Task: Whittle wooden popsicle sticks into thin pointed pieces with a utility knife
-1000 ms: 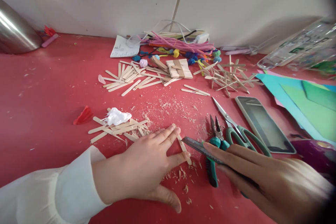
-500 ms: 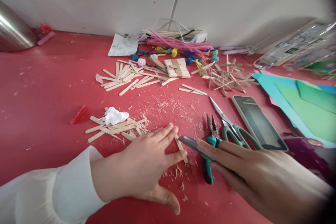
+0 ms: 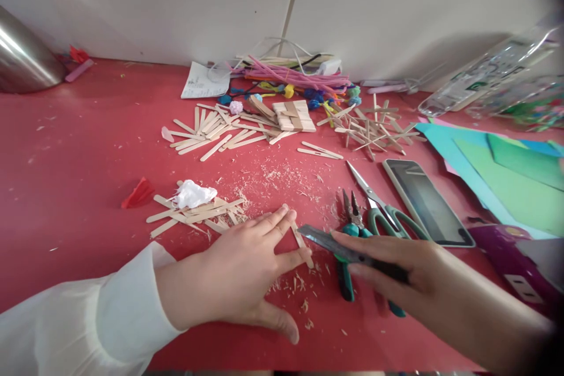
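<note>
Fingers spread, my left hand (image 3: 247,270) presses a wooden stick (image 3: 300,242) flat against the red table (image 3: 88,188). My right hand (image 3: 388,264) is closed around a utility knife (image 3: 335,247), its blade tip beside the stick's upper part. Wood shavings (image 3: 282,176) lie around the stick. Teal-handled pliers (image 3: 346,276) are partly under the knife and my right hand, and green-handled scissors (image 3: 374,202) lie just beyond. Left of my left hand, a white crumpled piece (image 3: 194,194) rests on a small pile of sticks (image 3: 170,217).
Farther back are loose sticks (image 3: 207,129), a bundled stack (image 3: 293,116), pink pipe cleaners (image 3: 299,76) and a paper note (image 3: 205,80). A phone (image 3: 427,200), coloured paper (image 3: 493,170) and a purple tool (image 3: 506,258) are at the right. A metal cylinder (image 3: 26,53) stands at the far left.
My right hand has turned, showing more of the knife's dark handle and the pliers' second handle. The knife tip has shifted slightly left. My left hand still holds the stick down.
</note>
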`<state>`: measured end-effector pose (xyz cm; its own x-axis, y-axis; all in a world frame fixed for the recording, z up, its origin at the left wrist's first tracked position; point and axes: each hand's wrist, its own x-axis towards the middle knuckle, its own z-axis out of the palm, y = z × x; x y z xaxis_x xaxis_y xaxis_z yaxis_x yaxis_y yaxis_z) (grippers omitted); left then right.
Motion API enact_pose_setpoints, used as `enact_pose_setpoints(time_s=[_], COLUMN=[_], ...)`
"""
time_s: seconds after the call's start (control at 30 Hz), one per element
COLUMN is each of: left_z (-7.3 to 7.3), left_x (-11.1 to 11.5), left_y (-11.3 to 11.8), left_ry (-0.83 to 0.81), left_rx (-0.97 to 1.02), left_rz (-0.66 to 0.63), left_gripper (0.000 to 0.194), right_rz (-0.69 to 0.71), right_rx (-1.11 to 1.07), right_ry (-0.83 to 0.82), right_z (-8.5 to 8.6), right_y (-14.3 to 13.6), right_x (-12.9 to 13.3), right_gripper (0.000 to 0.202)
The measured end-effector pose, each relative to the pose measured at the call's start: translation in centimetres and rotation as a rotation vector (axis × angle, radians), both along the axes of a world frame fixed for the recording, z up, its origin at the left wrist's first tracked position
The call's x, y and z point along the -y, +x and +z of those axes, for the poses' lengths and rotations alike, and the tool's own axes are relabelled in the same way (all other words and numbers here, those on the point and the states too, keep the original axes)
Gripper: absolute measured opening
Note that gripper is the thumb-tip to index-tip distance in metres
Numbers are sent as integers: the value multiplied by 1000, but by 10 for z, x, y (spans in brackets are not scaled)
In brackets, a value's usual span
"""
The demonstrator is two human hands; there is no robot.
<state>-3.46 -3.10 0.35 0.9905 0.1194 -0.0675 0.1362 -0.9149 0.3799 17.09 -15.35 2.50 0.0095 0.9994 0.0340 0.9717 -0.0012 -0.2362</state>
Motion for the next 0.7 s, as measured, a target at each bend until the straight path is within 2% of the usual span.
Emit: enact_pose_setpoints(time_s=[0.07,0.13,0.23,0.4,0.53,0.63,0.7], left_z=[-1,-2,-4,-6,-5,-3,-1], left_x=[0,0,0,1,0,0,0], left_y=[-1,-2,-3,-3,-2,-2,-1], left_ry=[12,21,20,-10,-38,-65,-77], left_rx=[6,12,28,40,38,14,10], left_rz=[-5,-10,-8,-6,5,14,19], left_gripper=[83,82,82,81,85,86,84], right_rz=[163,251,281,316,238,117,3], right_rx=[168,311,404,459,313,21,-201], right_ry=[32,92,160,132,113,11,-95], right_z=[0,1,6,11,2,-6,-9], right_y=[1,1,-2,-6,-3,0,0], right_x=[3,4,4,6,7,6,5], right_gripper=[41,47,49,54,47,38,38])
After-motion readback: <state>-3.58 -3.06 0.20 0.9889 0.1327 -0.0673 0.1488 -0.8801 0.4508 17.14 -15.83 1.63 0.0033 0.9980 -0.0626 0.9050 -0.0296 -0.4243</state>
